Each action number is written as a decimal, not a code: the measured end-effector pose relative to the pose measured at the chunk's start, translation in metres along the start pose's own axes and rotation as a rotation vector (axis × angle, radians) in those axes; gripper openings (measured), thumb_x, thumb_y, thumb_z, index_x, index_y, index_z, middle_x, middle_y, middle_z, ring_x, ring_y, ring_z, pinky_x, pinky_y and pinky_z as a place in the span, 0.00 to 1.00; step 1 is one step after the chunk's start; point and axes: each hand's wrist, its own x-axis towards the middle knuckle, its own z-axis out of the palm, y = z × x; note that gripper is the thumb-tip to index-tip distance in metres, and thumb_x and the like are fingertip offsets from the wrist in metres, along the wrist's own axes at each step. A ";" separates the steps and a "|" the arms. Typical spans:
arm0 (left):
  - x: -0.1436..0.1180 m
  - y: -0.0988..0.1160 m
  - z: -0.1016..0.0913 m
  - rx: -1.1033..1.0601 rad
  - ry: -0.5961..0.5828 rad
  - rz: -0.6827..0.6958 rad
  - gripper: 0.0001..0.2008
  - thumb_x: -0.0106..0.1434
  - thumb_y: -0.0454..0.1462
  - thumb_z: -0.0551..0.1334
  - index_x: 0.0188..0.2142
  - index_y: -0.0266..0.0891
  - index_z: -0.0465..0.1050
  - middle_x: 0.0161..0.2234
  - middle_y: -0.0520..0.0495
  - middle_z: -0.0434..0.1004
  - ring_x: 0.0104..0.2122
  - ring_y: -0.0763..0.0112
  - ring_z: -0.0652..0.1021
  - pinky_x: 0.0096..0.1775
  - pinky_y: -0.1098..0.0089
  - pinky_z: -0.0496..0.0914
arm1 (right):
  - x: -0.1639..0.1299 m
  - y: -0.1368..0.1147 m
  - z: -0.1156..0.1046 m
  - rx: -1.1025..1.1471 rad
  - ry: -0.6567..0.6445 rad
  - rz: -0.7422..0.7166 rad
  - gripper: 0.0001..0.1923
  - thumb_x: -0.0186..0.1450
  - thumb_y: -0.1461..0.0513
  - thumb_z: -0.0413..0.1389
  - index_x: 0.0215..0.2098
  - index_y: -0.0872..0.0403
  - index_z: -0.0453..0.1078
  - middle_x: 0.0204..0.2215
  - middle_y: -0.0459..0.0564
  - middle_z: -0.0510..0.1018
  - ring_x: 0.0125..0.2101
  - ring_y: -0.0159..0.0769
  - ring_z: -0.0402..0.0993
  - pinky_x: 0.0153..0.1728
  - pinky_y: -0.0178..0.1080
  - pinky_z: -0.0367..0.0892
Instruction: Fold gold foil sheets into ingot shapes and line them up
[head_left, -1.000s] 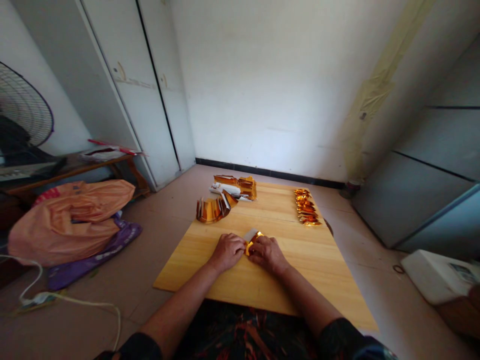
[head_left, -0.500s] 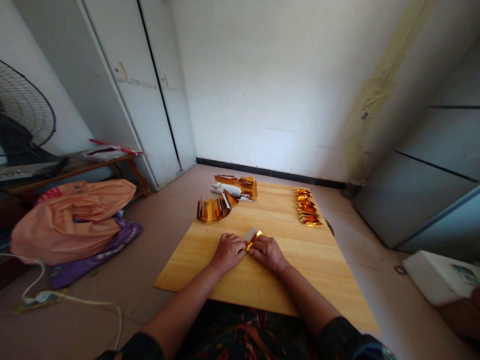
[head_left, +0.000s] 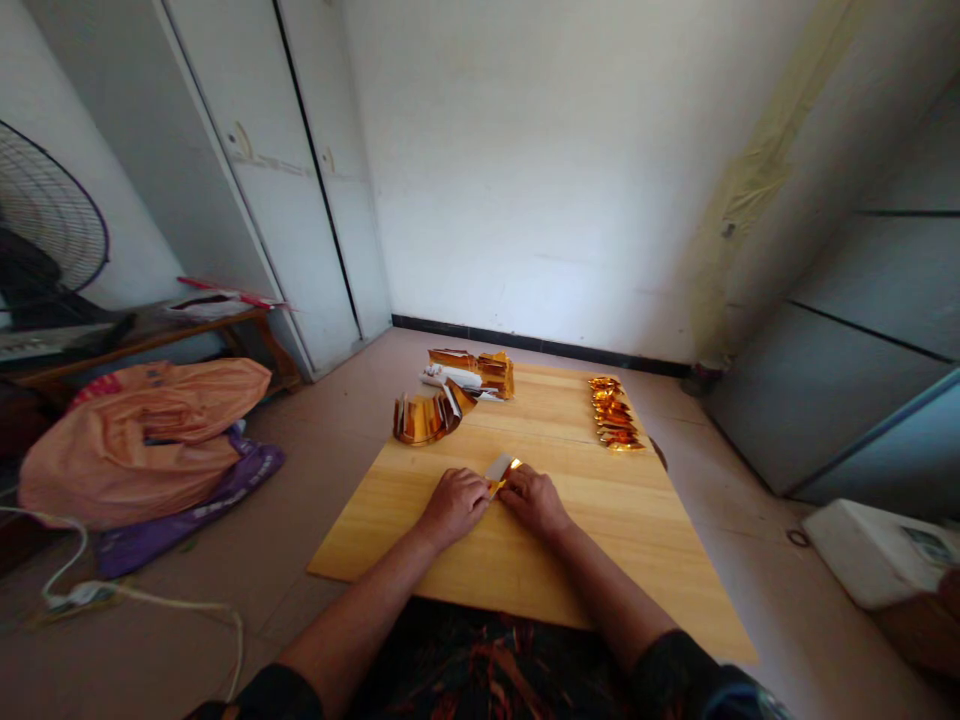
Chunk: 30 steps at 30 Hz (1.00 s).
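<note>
Daylight, soft & even, seems to come from the right/front; back wall (head_left: 570, 170) brightest, slightly washed out. Room corners & lower frame dim, esp. the dark lap area. Wooden board (head_left: 637, 540) evenly lit, no hard shadows; gold foil stacks (head_left: 616, 412) throw small glints. Strong wide-angle distortion: cabinet doors (head_left: 255, 180) & right-side panels lean & bend twd edges. Hands a bit soft, fine detail smeared

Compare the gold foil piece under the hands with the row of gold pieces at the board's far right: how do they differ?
The foil piece is single; the row holds several pieces laid in a line. The foil piece is pressed between the left hand and right hand; the row lies untouched. The foil piece shows a pale side; the row looks all gold. Both rest on the wooden board.
</note>
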 end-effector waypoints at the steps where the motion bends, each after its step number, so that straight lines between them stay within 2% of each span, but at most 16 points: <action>1: 0.000 0.000 -0.001 0.014 -0.009 0.024 0.05 0.59 0.31 0.58 0.28 0.40 0.71 0.34 0.49 0.78 0.38 0.68 0.74 0.42 0.66 0.63 | 0.001 -0.001 0.000 -0.007 -0.006 0.033 0.07 0.62 0.63 0.54 0.28 0.54 0.72 0.33 0.46 0.74 0.31 0.28 0.69 0.32 0.29 0.58; 5: -0.002 -0.001 -0.006 0.088 -0.054 0.100 0.05 0.59 0.31 0.58 0.31 0.40 0.71 0.34 0.49 0.77 0.38 0.67 0.73 0.42 0.65 0.63 | 0.006 -0.006 0.001 -0.035 -0.022 0.168 0.08 0.62 0.62 0.53 0.28 0.53 0.73 0.32 0.46 0.75 0.30 0.28 0.69 0.30 0.29 0.56; 10: -0.004 -0.002 -0.008 0.083 -0.062 0.128 0.07 0.59 0.31 0.57 0.34 0.41 0.72 0.39 0.48 0.78 0.41 0.67 0.74 0.44 0.64 0.63 | 0.012 -0.009 0.000 -0.063 -0.087 0.276 0.07 0.60 0.60 0.55 0.28 0.52 0.73 0.33 0.46 0.75 0.30 0.29 0.69 0.29 0.30 0.54; 15: -0.007 -0.002 -0.009 0.077 -0.061 0.142 0.08 0.60 0.31 0.56 0.37 0.42 0.72 0.42 0.48 0.77 0.43 0.66 0.74 0.44 0.63 0.64 | 0.016 -0.011 -0.004 -0.101 -0.132 0.285 0.07 0.60 0.59 0.55 0.28 0.52 0.73 0.33 0.46 0.75 0.29 0.29 0.68 0.28 0.31 0.52; 21: -0.006 0.000 -0.011 0.072 -0.078 0.125 0.10 0.59 0.30 0.56 0.40 0.41 0.70 0.41 0.47 0.77 0.43 0.65 0.74 0.45 0.63 0.64 | 0.019 -0.015 -0.008 -0.146 -0.157 0.291 0.07 0.60 0.58 0.56 0.29 0.53 0.73 0.33 0.47 0.75 0.29 0.29 0.68 0.26 0.31 0.51; 25: -0.006 0.002 -0.012 0.054 -0.087 0.071 0.17 0.56 0.29 0.56 0.45 0.42 0.68 0.40 0.47 0.76 0.42 0.65 0.73 0.46 0.64 0.64 | 0.019 -0.013 -0.008 -0.146 -0.154 0.282 0.08 0.61 0.58 0.55 0.29 0.53 0.72 0.32 0.47 0.75 0.29 0.29 0.68 0.27 0.31 0.51; 30: -0.006 0.002 -0.013 0.076 -0.114 0.101 0.17 0.56 0.29 0.56 0.46 0.42 0.68 0.41 0.47 0.76 0.43 0.64 0.73 0.45 0.63 0.64 | 0.021 -0.009 -0.006 -0.141 -0.171 0.275 0.09 0.60 0.57 0.55 0.29 0.53 0.72 0.30 0.46 0.75 0.27 0.29 0.67 0.25 0.31 0.50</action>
